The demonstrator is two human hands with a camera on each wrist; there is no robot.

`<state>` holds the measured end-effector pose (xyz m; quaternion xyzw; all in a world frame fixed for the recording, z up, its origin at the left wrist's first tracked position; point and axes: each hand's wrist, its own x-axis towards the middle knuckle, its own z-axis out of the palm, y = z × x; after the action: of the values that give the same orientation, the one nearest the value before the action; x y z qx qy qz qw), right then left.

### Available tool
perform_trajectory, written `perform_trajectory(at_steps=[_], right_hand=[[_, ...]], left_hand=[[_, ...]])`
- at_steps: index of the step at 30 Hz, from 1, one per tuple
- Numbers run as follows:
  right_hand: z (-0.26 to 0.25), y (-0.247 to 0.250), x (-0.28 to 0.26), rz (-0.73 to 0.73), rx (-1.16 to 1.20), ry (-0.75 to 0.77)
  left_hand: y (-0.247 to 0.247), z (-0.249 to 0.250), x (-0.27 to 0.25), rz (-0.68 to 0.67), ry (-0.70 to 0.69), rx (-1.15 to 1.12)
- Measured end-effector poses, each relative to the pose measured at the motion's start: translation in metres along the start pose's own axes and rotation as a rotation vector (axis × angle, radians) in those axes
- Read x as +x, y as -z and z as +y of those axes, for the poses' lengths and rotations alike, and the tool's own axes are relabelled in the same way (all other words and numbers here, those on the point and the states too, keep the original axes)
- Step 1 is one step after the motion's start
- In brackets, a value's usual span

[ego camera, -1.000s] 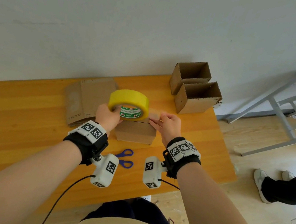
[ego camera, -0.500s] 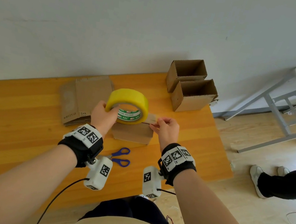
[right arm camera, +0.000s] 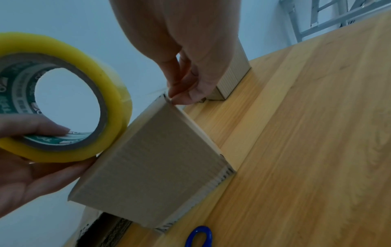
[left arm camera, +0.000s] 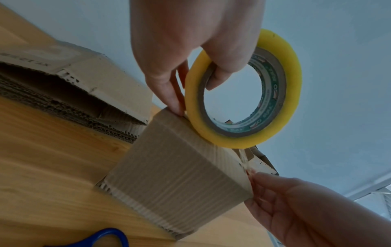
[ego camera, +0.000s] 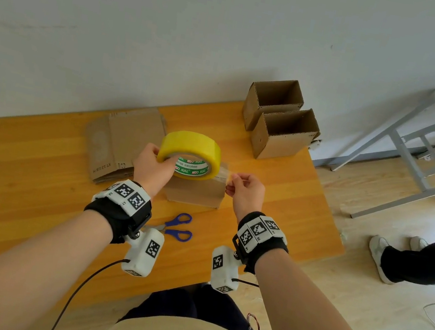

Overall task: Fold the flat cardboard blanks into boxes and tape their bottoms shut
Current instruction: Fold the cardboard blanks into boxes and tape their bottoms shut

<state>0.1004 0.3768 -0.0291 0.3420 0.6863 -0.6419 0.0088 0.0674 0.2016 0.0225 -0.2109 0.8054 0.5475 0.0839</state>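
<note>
A: We've got the box (ego camera: 195,192) upside down on the table (ego camera: 21,190), mid-table near the front edge, closed bottom facing up.

B: Left hand (ego camera: 153,167)?

A: Wrapped round the tape roll (ego camera: 190,154): thumb through the core, fingers over the outer rim. Roll stands on edge, touching the box's top left edge. Left wrist view shows a fingertip on that corner too.

B: Right hand (ego camera: 246,191)?

A: Fingers curled in a narrow pinch at the box's top right corner. We see a clear strip (ego camera: 222,172) running from the roll across the top to that pinch.

B: Is the strip stuck down?

A: We can't tell. It's transparent and mostly hidden behind the roll.

B: Rest of the bench?

A: Blanks (ego camera: 119,146) stacked flat just left of the box, behind the left hand. Two finished boxes (ego camera: 282,126) standing open side up at the far right corner, touching each other. Scissors (ego camera: 176,227) with blue handles lying just in front of the box, between our wrists. Another person's legs (ego camera: 423,260) on the floor to the right, well apart from the table.
</note>
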Motion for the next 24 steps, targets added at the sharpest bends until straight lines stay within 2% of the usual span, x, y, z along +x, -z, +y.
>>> perform_trajectory(at_steps=[7,12,15,18,20,24], right_hand=[[0.000,-0.008,-0.001,-0.002,-0.236,0.022],[-0.002,-0.008,-0.005,-0.074,-0.361,0.048],[-0.003,-0.011,-0.008,-0.105,-0.360,0.023],[-0.002,-0.012,-0.006,-0.082,-0.278,-0.072],[0.000,-0.011,-0.005,-0.074,-0.322,-0.082],[0.007,-0.009,-0.009,-0.002,-0.381,0.169]], left_hand=[[0.001,0.000,-0.002,-0.021,-0.041,0.060],[0.003,-0.002,-0.001,-0.117,-0.084,0.076],[0.004,-0.004,-0.001,-0.149,-0.086,0.092],[0.005,-0.005,0.000,-0.167,-0.077,0.083],[0.006,-0.005,0.000,-0.179,-0.084,0.084],[0.005,-0.006,0.000,-0.187,-0.082,0.083]])
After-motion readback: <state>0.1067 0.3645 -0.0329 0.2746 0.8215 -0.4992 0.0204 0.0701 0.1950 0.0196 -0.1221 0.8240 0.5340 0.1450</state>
